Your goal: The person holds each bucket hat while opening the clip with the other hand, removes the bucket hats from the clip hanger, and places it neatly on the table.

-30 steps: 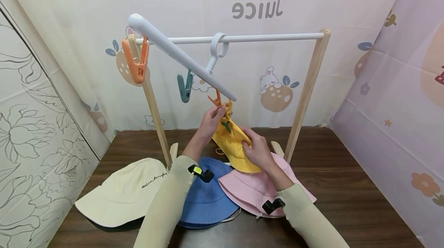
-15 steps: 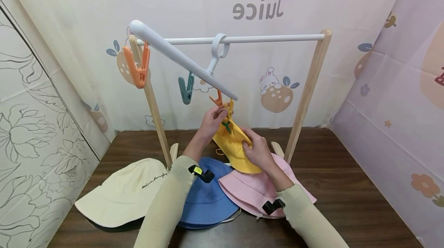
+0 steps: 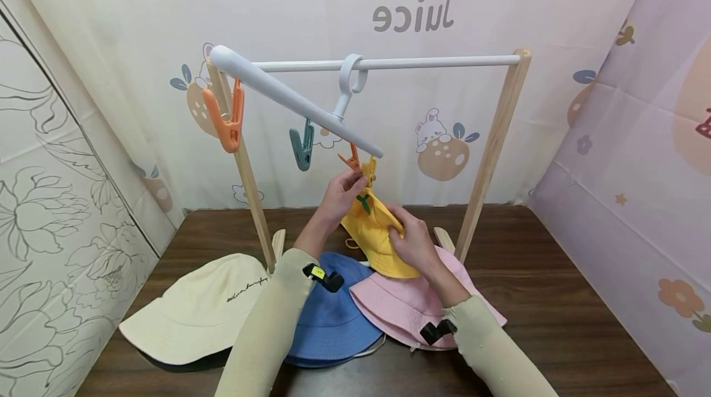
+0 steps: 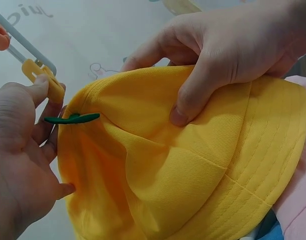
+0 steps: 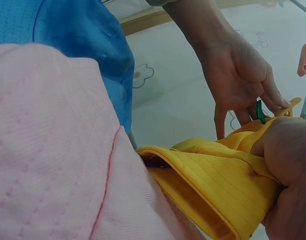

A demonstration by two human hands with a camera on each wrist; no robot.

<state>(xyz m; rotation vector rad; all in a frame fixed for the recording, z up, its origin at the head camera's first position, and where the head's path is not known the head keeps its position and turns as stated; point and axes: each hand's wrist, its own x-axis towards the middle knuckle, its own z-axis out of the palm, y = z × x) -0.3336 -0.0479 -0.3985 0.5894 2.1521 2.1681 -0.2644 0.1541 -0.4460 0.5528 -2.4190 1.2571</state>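
A yellow bucket hat [image 3: 372, 230] with a small green leaf tab [image 4: 73, 119] hangs at the low end of a white hanger [image 3: 289, 97]. My right hand [image 3: 412, 238] grips the hat's side, thumb on the outer cloth. At the hat's top, my left hand [image 3: 340, 196] pinches a yellow clothespin [image 4: 43, 80] between thumb and fingers. Whether the clothespin bites the cloth is hidden. An orange clothespin [image 3: 351, 157] hangs right beside it. Further along the hanger are a teal clothespin [image 3: 302, 145] and a larger-looking orange clothespin [image 3: 226, 119].
A wooden rack with a white rod [image 3: 433, 63] carries the hanger by its hook [image 3: 351, 76]. On the dark table [image 3: 555, 298] lie a cream hat [image 3: 200, 304], a blue hat [image 3: 333, 317] and a pink hat [image 3: 405, 304], the latter two beneath my forearms.
The hanger's near left end has sunk and its other end has risen slightly, so it tilts less. My left hand has shifted slightly right with the yellow clothespin; my right hand stays put.
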